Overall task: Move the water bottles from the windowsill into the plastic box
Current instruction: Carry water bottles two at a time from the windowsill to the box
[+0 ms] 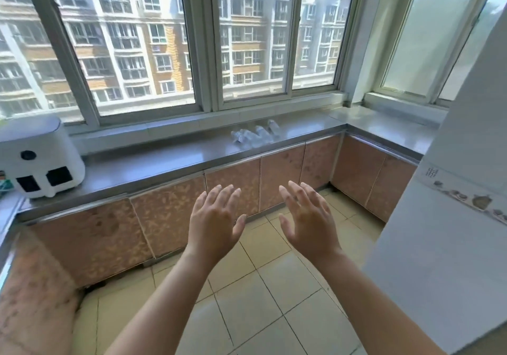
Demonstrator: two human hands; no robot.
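Observation:
Several clear plastic water bottles lie on their sides in a loose cluster on the grey windowsill counter, right of centre under the window. My left hand and my right hand are held out side by side, backs up, fingers spread and straight. Both hold nothing. They hover over the tiled floor in front of the cabinet doors, well short of the bottles. No plastic box is in view.
A white air fryer stands on the counter at the far left. The counter wraps round both sides above brown cabinet doors. A white tiled wall corner juts in at the right. Beige floor tiles lie below my arms.

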